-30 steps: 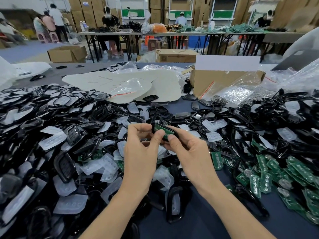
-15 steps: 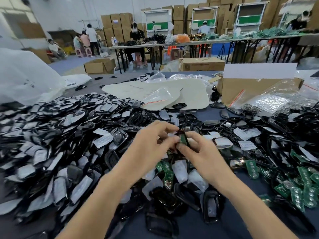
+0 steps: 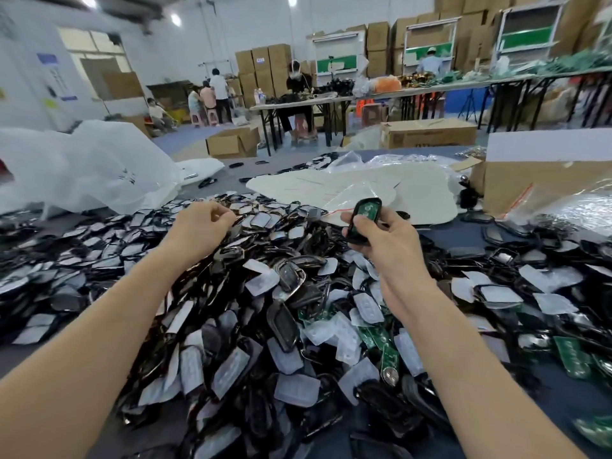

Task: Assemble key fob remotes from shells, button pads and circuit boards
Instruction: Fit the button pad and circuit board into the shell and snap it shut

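A black fob shell [image 3: 355, 239] with a green circuit board [image 3: 368, 208] seated inside is held tilted above the work table [image 3: 516, 402], gripped by the right hand [image 3: 390, 240], thumb across the board, fingers wrapped behind. The left hand [image 3: 198, 228] reaches w/ curled fingers to the heap of shells and clear button pads [image 3: 265, 293] at left; can't tell whether it pinches a piece. Loose green boards [image 3: 573, 356] lie at right among more shells. Beyond: white plastic bag [image 3: 82, 164], pale sheets [image 3: 381, 183], cardboard box [image 3: 530, 183].
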Demonstrator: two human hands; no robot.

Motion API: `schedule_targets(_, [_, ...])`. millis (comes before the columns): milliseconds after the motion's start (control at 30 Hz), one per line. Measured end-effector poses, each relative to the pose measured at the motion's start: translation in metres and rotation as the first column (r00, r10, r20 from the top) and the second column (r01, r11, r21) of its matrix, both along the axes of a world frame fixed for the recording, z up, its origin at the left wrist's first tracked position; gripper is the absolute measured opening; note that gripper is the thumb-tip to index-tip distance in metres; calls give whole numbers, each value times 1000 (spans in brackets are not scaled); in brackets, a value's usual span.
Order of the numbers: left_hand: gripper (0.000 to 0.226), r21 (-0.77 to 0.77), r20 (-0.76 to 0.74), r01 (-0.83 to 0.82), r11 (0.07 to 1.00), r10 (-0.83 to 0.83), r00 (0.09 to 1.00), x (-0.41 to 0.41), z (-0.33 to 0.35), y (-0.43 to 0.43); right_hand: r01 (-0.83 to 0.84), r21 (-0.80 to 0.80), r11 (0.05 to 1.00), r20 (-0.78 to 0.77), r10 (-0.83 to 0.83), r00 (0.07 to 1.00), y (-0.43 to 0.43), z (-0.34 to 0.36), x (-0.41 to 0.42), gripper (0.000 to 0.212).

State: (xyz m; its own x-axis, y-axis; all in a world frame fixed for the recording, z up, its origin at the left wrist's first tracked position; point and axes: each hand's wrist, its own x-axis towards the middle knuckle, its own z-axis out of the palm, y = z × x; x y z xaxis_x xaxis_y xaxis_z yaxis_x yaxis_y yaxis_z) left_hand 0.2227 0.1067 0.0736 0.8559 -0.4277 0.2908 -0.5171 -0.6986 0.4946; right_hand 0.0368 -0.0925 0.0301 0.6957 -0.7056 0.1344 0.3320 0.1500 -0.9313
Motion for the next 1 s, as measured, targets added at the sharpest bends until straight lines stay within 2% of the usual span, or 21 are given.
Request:
schedule_targets(133, [32,54,-21,-31,998,32,999,23,-4,-21,-25,6,1000,-8,25,1000,2,-4,18,14])
schedule_targets(300, [47,201,-61,-47,978,61,996,40,-11,-58,-53,-24,998,-40,52,998,-4,-13,24,14])
schedule_targets(400, [41,338,-77,-33,941,63,995,47,-16,-70,-80,-26,996,-78,78,994,-11,-20,24,11])
schedule_targets(600, [22,317,5,-39,948,39,999,54,-21,-73,-123,-27,992,-79,121,990,-19,-23,25,15])
schedule_targets(733, [26,183,46,-34,983,26,999,42,-18,-63,-141,-5,990,-66,140,988,-19,-20,16,25])
schedule_targets(833, [12,-85,12,154,984,-153,988,2,-9,-63,-169,18,985,-32,170,985,-22,-22,-7,21])
schedule_targets(900, [4,-276,14,271,922,-278,961,-38,-8,-67,-170,16,985,-24,170,985,-29,-27,-29,21])
schedule_targets(1000, [14,-440,17,415,796,-455,890,-106,-20,-79,-133,42,990,-50,135,990,-42,-34,-69,22])
